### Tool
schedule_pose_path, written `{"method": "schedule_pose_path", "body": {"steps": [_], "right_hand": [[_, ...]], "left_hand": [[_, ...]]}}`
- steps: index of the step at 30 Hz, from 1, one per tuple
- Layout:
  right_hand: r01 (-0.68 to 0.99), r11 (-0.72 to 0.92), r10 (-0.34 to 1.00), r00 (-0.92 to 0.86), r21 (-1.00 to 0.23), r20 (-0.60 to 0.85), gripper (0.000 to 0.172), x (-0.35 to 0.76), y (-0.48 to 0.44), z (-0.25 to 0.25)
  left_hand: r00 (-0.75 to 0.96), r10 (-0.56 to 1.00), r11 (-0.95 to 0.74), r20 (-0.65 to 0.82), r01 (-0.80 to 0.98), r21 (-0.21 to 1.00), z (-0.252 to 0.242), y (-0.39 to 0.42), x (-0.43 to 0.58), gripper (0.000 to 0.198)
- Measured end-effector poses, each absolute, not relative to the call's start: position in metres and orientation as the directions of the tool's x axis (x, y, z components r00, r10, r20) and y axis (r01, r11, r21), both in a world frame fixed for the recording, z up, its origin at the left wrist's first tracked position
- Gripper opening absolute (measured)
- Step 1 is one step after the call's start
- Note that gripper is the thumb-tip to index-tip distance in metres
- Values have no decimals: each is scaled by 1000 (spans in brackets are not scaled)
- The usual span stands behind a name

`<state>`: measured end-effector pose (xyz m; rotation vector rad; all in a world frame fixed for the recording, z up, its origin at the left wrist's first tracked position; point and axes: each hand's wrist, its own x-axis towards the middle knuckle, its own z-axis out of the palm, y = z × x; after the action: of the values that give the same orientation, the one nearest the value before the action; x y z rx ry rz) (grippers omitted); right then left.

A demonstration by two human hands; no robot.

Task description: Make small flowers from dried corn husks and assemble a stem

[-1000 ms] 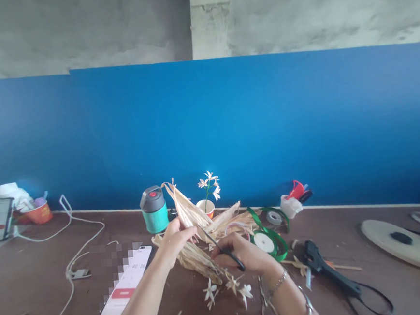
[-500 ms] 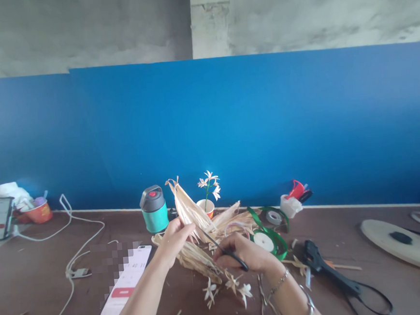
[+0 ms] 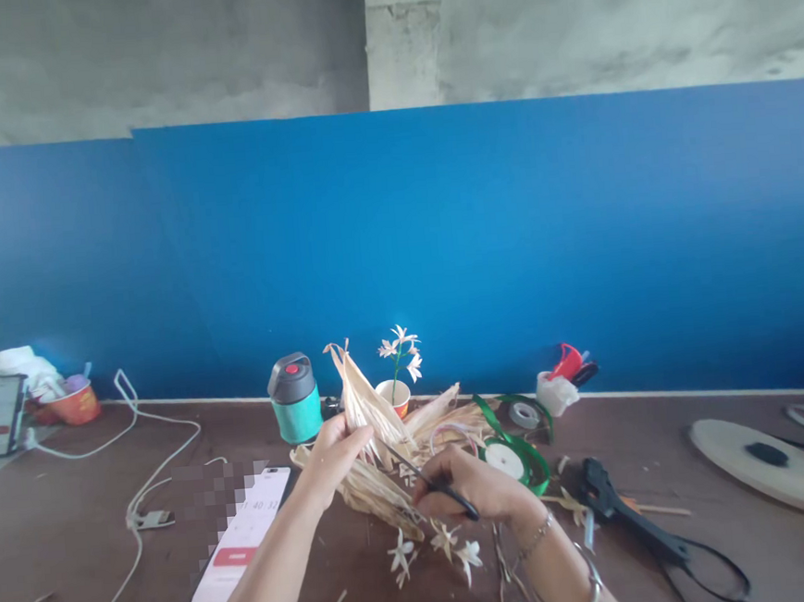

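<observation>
Pale dried corn husk (image 3: pixel 364 399) rises from my left hand (image 3: pixel 334 450), whose fingers pinch its lower end. My right hand (image 3: pixel 455 487) is closed round the dark handles of scissors (image 3: pixel 452 495), and the blades point up and left at the husk. More husks (image 3: pixel 376 498) lie under and between my hands. Small husk flowers (image 3: pixel 444 539) rest on the table just below. Behind the hands, a paper cup (image 3: pixel 394 396) holds a green stem with white flowers (image 3: pixel 403 345).
A teal and grey jar (image 3: pixel 295 400) stands behind my left hand, and a phone (image 3: pixel 244 545) lies left of my forearm. Right of my hands are green ribbon (image 3: pixel 537 471), a black glue gun (image 3: pixel 632 519) and a round board (image 3: pixel 770 467).
The husk in my left hand has tilted slightly to the right at its top. The scissors and my right hand have shifted very slightly.
</observation>
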<state>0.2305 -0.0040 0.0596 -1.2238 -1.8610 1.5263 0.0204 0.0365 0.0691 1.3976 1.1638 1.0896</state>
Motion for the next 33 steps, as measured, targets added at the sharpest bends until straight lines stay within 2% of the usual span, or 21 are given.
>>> {"method": "schedule_pose_path", "body": {"steps": [7, 13, 20, 23, 28, 33], "right_hand": [[382, -1, 838, -504, -924, -209, 17, 231, -6, 64], [434, -12, 843, -481, -901, -242, 19, 232, -5, 64], [429, -53, 834, -477, -902, -276, 28, 240, -4, 67], [473, 12, 857, -458, -881, -235, 28, 243, -4, 68], [593, 162, 904, -410, -789, -123, 27, 242, -2, 64], [637, 169, 913, -389, -752, -125, 27, 242, -4, 67]], "left_hand": [[149, 988, -56, 34, 150, 987, 70, 36, 21, 16], [89, 996, -26, 10, 186, 982, 69, 35, 22, 3], [48, 997, 54, -53, -17, 998, 82, 31, 25, 13], [40, 997, 66, -63, -79, 995, 80, 33, 24, 20], [13, 997, 79, -78, -92, 993, 74, 36, 23, 20], [22, 997, 79, -78, -89, 993, 77, 35, 22, 19]]}}
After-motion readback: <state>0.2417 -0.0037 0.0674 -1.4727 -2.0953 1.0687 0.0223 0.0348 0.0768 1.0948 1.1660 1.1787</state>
